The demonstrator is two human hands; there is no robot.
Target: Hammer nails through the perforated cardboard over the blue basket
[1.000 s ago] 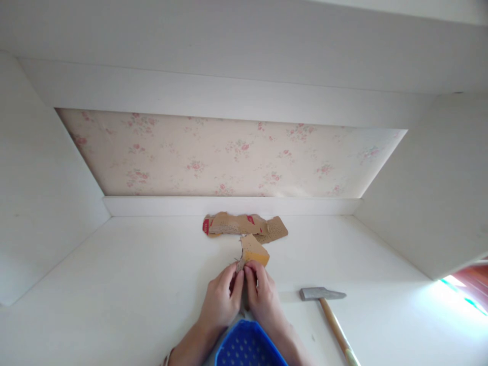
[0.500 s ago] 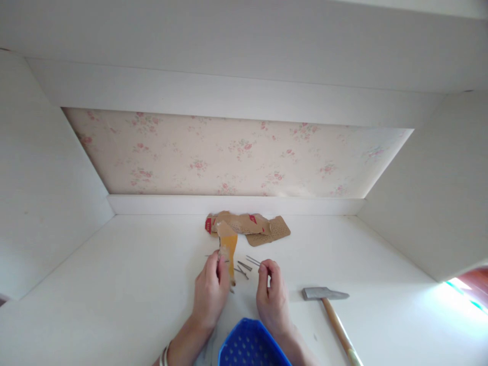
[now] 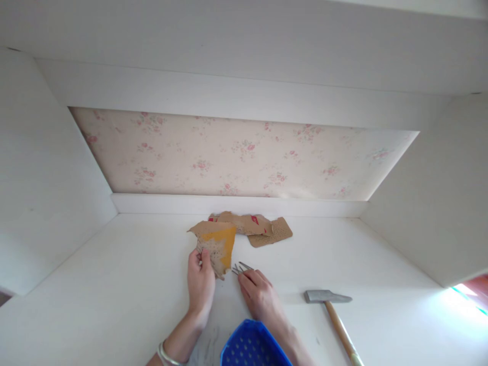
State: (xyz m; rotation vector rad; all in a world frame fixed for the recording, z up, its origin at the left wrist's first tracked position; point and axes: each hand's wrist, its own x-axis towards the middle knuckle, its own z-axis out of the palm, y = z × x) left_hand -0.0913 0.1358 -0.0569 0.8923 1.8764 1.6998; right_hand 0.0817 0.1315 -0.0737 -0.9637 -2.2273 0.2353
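My left hand (image 3: pixel 202 279) is closed on a torn piece of cardboard (image 3: pixel 219 246), brown with a yellow patch and dotted with small holes. The piece is tilted up, its face toward me. To its right my right hand (image 3: pixel 259 292) is low at the white surface, fingers drawn together at several thin metal nails (image 3: pixel 241 268). Their tips stick out past my fingertips; which ones I grip and which lie loose is partly hidden.
Behind the hands lie more torn cardboard strips (image 3: pixel 244 223). A hammer (image 3: pixel 335 317) with a wooden handle rests on the right. A blue dotted tray (image 3: pixel 249 345) is at the front. White panels (image 3: pixel 49 178) enclose the space, with floral wallpaper (image 3: pixel 244 157) behind.
My left hand has turned the cardboard so its broad face shows, and moved slightly left. My right hand, with nails pinched in it, has come down and left to the loose nails.
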